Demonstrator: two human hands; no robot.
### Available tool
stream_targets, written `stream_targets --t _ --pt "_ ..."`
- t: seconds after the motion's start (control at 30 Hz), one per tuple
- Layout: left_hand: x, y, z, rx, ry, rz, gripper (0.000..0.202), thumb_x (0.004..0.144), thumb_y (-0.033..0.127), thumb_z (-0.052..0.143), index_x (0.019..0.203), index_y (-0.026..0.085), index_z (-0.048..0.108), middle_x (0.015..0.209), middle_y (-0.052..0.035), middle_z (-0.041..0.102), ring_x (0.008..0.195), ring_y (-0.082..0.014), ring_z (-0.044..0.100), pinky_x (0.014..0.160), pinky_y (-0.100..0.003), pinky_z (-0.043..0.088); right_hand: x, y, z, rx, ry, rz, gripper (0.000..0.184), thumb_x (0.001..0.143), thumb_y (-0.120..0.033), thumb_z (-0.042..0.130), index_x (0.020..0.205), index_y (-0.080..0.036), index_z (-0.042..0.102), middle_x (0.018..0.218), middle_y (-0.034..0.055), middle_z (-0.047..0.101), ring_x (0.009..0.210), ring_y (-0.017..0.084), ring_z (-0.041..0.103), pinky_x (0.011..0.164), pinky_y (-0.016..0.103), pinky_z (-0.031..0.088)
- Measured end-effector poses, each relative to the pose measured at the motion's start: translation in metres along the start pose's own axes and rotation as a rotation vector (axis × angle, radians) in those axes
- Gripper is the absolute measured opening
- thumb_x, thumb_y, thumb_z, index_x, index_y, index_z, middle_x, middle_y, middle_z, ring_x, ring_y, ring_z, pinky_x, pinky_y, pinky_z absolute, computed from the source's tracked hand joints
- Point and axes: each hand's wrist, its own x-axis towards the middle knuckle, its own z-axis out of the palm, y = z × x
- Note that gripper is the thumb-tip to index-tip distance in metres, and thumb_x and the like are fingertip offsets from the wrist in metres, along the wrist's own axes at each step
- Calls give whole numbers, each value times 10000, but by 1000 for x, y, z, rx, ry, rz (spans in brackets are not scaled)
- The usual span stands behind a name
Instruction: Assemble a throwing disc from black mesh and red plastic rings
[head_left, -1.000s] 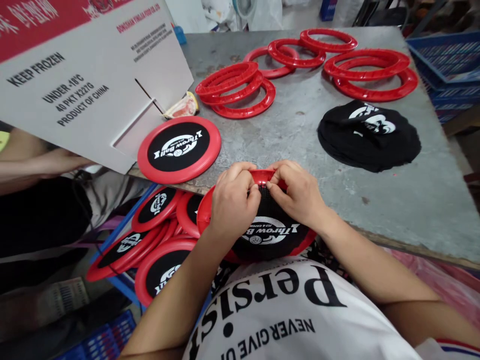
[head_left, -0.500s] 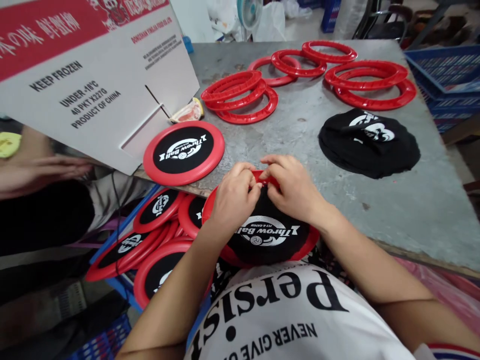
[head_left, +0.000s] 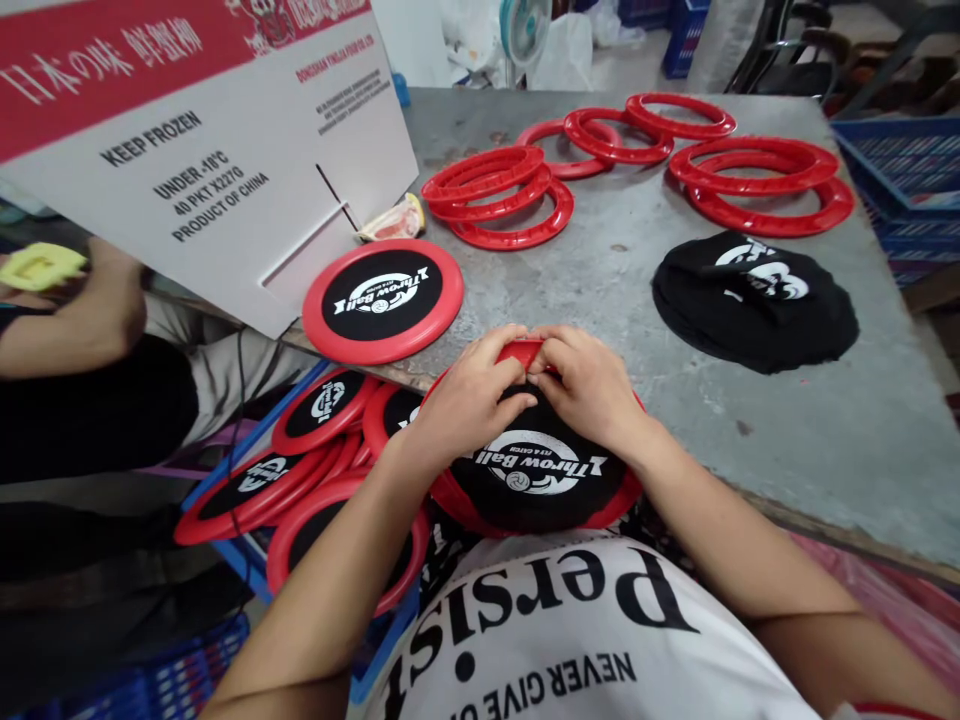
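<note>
A red-rimmed throw disc [head_left: 536,490] with a black fabric centre and white "Throw Ball" print leans between my body and the table edge. My left hand [head_left: 480,390] is closed on the far part of its rim, fingers bent over the red edge. Right beside it, my right hand [head_left: 581,380] grips the same rim, with thumb and fingers pinching where fabric meets ring. Both hands hide part of the rim. Another finished-looking disc [head_left: 382,300] lies flat on the table to the left. To the right rests a pile of black printed fabric covers [head_left: 757,310].
Several red rings [head_left: 502,210] lie in loose groups along the back of the grey table [head_left: 712,440]. A white carton [head_left: 225,180] stands at left. Below the table edge, a blue crate [head_left: 255,560] holds several discs. Another person's arm [head_left: 75,320] is at far left.
The view has shifted slightly, so the table things appear a little further right. My fingers have shifted slightly on the rim. The other person's arm at left has bent upward.
</note>
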Motion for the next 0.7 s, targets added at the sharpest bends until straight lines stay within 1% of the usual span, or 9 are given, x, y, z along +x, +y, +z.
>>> stream_targets --t 0.1,0.2,0.37,0.43,0.53,0.63,0.7 --pt "-5 -2 1 12 45 -3 46 914 185 598 896 167 636 1511 -175 466 1429 -292 451 1180 -536 421 0 0 -2 -18 4 -9 90 903 -153 562 879 -230 602 1203 92 686 1057 285 607 858 438 475" --pt "-9 -2 3 -38 127 -82 97 906 153 574 817 173 606 1469 -160 522 1394 -269 493 1171 -505 432 0 1 -2 -26 18 -1 87 892 -147 575 879 -230 597 1208 89 684 1051 287 607 853 442 473" --pt "-7 3 6 -156 225 -208 101 871 148 607 780 190 589 1346 -102 618 1276 -235 583 1108 -450 473 -1 -1 -5 -12 8 25 67 894 -167 576 871 -224 603 1203 93 679 1051 291 607 876 454 472" --pt "-5 6 7 -161 246 -239 125 864 133 600 759 193 572 1301 -89 638 1235 -225 605 1079 -430 487 1 -2 -10 -2 -27 25 79 892 -162 569 902 -219 622 1214 97 672 1073 295 601 902 462 467" --pt "-2 9 8 -144 254 -253 142 861 122 594 744 195 558 1253 -74 655 1186 -215 625 1037 -394 503 7 -5 -17 -29 -127 -19 131 871 -147 584 969 -201 651 1251 109 656 1117 312 582 934 474 450" --pt "-1 10 8 -126 250 -236 142 853 110 598 747 194 556 1245 -69 655 1173 -214 627 1014 -377 507 15 -8 -23 -73 -213 -58 73 879 -156 589 909 -183 650 1191 121 666 1059 306 585 914 455 446" --pt "-1 10 9 -126 246 -227 143 851 100 595 751 193 553 1249 -69 652 1165 -211 628 1003 -371 507 20 -8 -23 -63 -238 -47 88 899 -150 562 846 -182 624 1115 114 673 996 277 592 883 421 446"
